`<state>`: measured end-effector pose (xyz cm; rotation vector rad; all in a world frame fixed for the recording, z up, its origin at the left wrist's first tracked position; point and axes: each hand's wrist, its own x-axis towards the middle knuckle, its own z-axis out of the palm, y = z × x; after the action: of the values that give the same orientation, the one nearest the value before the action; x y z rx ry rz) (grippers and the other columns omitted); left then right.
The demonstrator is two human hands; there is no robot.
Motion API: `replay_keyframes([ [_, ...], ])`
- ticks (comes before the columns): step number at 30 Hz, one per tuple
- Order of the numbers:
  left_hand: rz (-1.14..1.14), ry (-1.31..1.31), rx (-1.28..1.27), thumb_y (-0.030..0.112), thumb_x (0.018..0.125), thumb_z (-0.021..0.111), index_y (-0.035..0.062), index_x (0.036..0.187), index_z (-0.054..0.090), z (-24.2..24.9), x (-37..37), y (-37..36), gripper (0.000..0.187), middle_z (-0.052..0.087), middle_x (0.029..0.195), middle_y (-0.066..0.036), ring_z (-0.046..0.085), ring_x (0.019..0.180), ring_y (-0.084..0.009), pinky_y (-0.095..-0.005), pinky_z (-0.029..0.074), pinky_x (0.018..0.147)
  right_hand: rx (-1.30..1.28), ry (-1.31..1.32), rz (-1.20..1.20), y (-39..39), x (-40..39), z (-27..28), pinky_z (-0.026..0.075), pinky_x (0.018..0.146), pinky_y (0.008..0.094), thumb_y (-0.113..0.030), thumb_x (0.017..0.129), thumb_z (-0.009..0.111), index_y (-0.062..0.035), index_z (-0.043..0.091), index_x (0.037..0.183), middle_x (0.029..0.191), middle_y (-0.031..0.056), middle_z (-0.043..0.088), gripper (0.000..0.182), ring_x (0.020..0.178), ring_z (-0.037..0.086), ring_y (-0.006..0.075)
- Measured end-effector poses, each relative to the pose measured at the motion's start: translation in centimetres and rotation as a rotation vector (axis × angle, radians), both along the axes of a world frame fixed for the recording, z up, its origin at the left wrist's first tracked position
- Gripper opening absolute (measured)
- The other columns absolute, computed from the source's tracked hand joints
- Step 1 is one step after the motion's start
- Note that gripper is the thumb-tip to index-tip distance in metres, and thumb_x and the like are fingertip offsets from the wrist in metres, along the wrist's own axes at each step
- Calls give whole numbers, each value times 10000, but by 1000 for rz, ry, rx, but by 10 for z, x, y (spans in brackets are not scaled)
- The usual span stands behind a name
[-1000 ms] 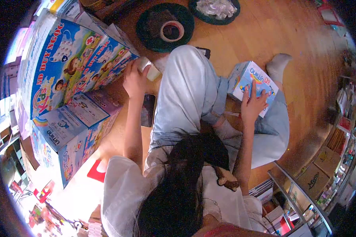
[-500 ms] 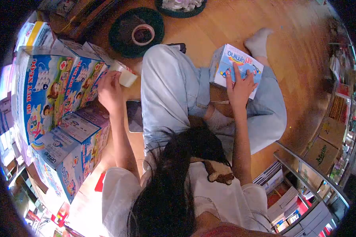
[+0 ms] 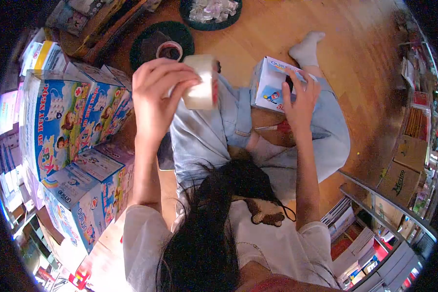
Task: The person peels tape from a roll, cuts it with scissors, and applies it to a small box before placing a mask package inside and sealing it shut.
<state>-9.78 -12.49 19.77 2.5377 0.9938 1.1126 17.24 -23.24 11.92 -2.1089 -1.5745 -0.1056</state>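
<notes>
Tape roll (image 3: 199,82) sits in the left hand (image 3: 155,100), upper middle of the frame, raised above the lap; fingers curl over its top edge and the thumb presses from below, so the hand is closed around it. Roll looks clear or pale, turned partly edge-on to the camera. Right hand (image 3: 301,100) lies with fingers spread flat on a small blue-and-white box (image 3: 270,85), which rests on the person's knee just right of the tape roll; hand is open, pressing rather than gripping. Box is tilted, one printed face toward the camera, lettering too blurred to read. Person sits cross-legged on a wooden floor (image 3: 365,58), in light jeans (image 3: 204,134) and a white sock (image 3: 306,46) showing at upper right of centre. Dark phone (image 3: 164,151) lies on the floor just beside the left thigh, partly hidden by the forearm. Stack of large printed cartons (image 3: 78,126) fills the left side of the frame, blue with cartoon figures, one standing in front of the others at lower left. Round dark mat (image 3: 151,39) at the top of the frame carries a second tape ring (image 3: 169,50), well apart from the hands. Dark tray (image 3: 187,12) of pale wrapped items at the top edge. Metal shelf rail (image 3: 384,204) and shelves of goods at lower right.
</notes>
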Motion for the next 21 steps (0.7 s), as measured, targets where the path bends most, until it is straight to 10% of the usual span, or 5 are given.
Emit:
replay_keyframes([
  [8,-375,-109,63,176,588,668,175,718,657,40,43,-4,131,546,726,42,489,752,-167,-297,339,696,152,1576,410,-5,-60,-4,392,876,297,-201,841,526,-73,395,1235,1144,76,491,435,1029,468,169],
  [14,-555,7,-13,189,588,669,183,724,662,36,47,-10,136,391,572,36,428,575,-152,-290,312,548,131,1952,344,-16,-67,-34,398,893,323,-294,838,521,-50,379,1217,1146,69,492,473,1052,485,181],
  [21,-623,-118,-232,177,606,688,143,776,684,8,44,-15,174,441,581,-3,463,558,-164,-289,345,492,154,1038,261,-22,-41,14,406,740,264,-204,819,466,-43,443,1000,898,26,490,243,844,493,122],
])
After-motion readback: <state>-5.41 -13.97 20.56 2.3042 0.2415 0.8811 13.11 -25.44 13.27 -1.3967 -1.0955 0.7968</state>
